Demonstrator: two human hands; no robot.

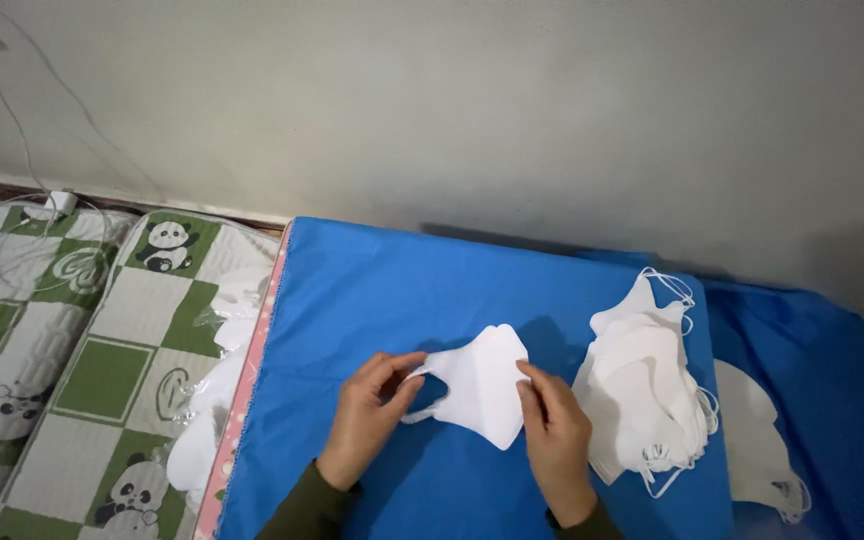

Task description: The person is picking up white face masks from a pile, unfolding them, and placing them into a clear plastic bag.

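Note:
A white folded face mask (479,385) lies on a blue cloth-covered board (382,290). My left hand (367,415) pinches the mask's ear loop at its left end. My right hand (555,425) presses its fingertips on the mask's right edge. Just right of that hand lies a stack of several white masks (645,385) with their loops hanging loose.
One more white mask (762,450) rests at the far right on rumpled blue cloth. Clear plastic bags with white masks (214,400) sit at the board's left edge. A green and white panda-print mat (72,350) covers the floor at left. A white charger (60,203) lies by the wall.

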